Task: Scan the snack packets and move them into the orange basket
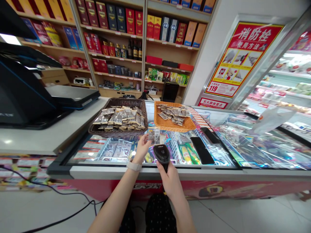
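Observation:
My left hand [142, 147] pinches a small clear snack packet [154, 136] and holds it upright over the freezer lid. My right hand [170, 179] is wrapped around the handle of a black barcode scanner [161, 154], whose head sits just below the packet. Behind the packet stand a dark brown wicker basket [97, 127] heaped with several similar packets and an orange wicker basket [188, 124] holding a smaller pile. A pale band is on my left wrist.
The baskets rest on a glass-topped chest freezer [218, 161] full of ice creams. A white counter [36, 139] with a black till terminal [21, 94] lies to the left. Shelves of boxed goods fill the back wall. Cables trail across the floor at left.

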The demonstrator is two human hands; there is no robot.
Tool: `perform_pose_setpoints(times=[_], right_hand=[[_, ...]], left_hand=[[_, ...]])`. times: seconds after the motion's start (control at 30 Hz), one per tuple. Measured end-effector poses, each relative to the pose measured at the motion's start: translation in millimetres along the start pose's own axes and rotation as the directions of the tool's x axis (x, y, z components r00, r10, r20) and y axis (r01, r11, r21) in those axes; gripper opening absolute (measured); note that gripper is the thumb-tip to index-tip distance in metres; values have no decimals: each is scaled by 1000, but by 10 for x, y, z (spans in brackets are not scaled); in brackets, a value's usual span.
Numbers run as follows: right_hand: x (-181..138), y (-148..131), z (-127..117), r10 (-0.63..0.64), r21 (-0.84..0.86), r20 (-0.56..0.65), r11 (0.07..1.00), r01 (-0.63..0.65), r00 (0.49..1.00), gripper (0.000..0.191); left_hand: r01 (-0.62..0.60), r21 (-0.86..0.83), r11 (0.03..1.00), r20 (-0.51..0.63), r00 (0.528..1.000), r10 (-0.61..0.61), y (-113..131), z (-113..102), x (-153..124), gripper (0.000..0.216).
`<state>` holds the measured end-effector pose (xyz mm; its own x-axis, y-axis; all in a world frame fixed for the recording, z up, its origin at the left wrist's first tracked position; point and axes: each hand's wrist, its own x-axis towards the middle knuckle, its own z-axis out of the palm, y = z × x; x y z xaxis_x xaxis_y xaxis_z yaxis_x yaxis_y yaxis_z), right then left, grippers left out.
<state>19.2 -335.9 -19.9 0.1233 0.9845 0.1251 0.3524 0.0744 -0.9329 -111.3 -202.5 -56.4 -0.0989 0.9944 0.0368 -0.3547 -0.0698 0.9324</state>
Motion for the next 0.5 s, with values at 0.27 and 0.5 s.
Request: perform_pose_setpoints(times=[0.27, 0.5], right_hand=[[135, -176, 161, -98, 207, -45, 973, 105, 994, 50], [184, -267, 496, -124, 280, -75, 950, 140, 989, 60]], left_hand=[[15, -19, 1000, 70, 997, -13, 422, -232, 105, 63], [-371, 308, 876, -164, 886, 433, 1640, -842, 954, 60]])
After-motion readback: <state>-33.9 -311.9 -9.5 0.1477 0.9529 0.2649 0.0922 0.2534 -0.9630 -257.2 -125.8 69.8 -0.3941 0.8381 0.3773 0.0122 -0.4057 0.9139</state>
